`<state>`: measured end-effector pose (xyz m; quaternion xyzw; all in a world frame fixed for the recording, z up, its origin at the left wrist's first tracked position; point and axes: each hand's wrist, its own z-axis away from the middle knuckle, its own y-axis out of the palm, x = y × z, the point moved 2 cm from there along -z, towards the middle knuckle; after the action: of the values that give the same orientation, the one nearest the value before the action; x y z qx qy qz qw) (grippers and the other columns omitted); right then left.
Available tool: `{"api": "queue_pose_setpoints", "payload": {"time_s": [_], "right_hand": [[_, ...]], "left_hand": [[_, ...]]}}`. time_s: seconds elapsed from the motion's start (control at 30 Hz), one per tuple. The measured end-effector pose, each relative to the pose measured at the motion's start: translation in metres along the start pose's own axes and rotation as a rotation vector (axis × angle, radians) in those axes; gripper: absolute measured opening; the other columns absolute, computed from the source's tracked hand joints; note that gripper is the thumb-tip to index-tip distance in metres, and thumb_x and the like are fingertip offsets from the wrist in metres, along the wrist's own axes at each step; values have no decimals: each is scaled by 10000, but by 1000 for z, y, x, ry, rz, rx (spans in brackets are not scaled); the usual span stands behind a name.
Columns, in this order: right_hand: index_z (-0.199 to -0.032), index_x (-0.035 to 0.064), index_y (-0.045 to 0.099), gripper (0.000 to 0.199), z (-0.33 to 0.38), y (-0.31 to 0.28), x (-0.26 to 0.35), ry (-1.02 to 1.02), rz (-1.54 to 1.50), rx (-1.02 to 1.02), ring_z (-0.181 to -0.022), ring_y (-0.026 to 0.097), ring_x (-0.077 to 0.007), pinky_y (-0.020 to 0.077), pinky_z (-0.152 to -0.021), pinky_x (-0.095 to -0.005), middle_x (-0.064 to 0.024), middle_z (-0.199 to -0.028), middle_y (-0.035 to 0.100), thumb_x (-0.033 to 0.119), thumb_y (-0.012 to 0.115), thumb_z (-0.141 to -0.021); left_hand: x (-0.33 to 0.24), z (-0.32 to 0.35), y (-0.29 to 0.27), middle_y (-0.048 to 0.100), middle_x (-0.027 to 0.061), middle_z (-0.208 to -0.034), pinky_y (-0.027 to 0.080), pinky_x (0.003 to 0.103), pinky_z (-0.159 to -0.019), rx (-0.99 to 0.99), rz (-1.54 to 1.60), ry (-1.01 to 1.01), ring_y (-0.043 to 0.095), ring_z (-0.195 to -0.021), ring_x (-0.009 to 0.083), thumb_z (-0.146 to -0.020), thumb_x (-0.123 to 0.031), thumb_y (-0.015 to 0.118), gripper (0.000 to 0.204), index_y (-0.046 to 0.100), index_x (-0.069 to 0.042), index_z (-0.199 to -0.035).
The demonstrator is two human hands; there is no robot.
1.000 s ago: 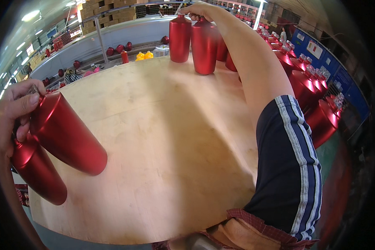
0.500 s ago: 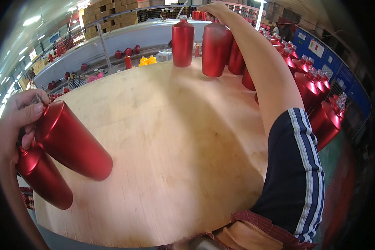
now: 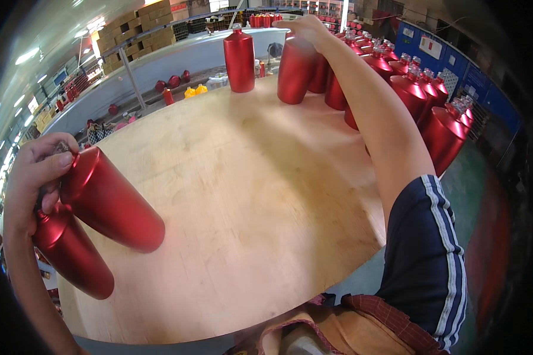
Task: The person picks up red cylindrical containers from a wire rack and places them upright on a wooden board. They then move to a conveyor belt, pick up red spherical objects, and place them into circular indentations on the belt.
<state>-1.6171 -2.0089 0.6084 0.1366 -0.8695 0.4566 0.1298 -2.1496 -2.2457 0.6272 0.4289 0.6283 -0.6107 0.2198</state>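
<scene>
My left hand (image 3: 41, 171), at the left, is closed round the clear-topped necks of two matte red bottles. The larger-looking bottle (image 3: 115, 204) and the smaller-looking bottle (image 3: 74, 251) both lean, their bases toward the table's middle. Across the far side reaches my right hand (image 3: 307, 31), at the top of another red bottle (image 3: 295, 70). Its index finger points left; the other fingers are mostly hidden around that bottle's neck. One red bottle (image 3: 239, 62) stands upright just left of it. The pale wooden tabletop (image 3: 219, 207) lies beneath.
Several red bottles (image 3: 408, 92) crowd the right edge, partly behind my right arm. Beyond the table run a white-walled trough (image 3: 142, 71) with red and yellow pieces in it and a metal rail. Stacked cartons (image 3: 139, 29) stand far back; blue cabinets (image 3: 435, 56) are at the right.
The whole view has shifted a little. The bottle at my right hand has moved slightly right, widening the gap to its left neighbour. My left hand still grips its two bottles.
</scene>
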Motion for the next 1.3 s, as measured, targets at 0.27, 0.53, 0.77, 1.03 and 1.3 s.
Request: {"api": "queue_pose_setpoints", "payload": {"time_s": [0.27,0.53,0.77,1.03,1.3], "right_hand": [[-971,33,736,493,27,0,18,14,-78,-104,-852,672,-239,526,-759,-353,-149,-973,698,454,775,-718],[-1220,-7,545,853,50,42,-4,149,-568,-299,-1121,577,-315,464,-962,-402,-223,-1216,572,522,825,-612],[-1293,-15,337,962,101,78,-8,150,-592,-387,-1134,545,-266,484,-951,-366,-159,-1223,501,255,908,-567],[-1234,-31,357,935,79,81,-3,322,-431,-311,-1062,617,-318,520,-902,-389,-204,-1156,578,304,891,-543],[-1239,-33,355,970,29,114,-6,312,-411,-287,-1122,583,-352,492,-943,-404,-218,-1223,544,332,907,-529]], "left_hand": [[0,-3,-5,543,-16,-611,244,179,-326,72,40,4,366,-343,15,-820,-240,705,247,615,-20,-887],[1,-9,-7,489,-26,-554,235,191,-317,34,57,-10,349,-332,29,-812,-242,709,250,612,-23,-884],[4,-12,-7,474,-30,-541,234,195,-320,46,55,-2,329,-320,31,-803,-266,720,288,607,-24,-910],[1,-7,-3,477,-26,-549,239,187,-325,17,65,2,330,-328,29,-801,-247,724,285,615,-15,-925],[-2,-12,0,423,-37,-533,230,191,-309,-54,71,-79,323,-322,35,-787,-267,747,316,618,-16,-928]]}}
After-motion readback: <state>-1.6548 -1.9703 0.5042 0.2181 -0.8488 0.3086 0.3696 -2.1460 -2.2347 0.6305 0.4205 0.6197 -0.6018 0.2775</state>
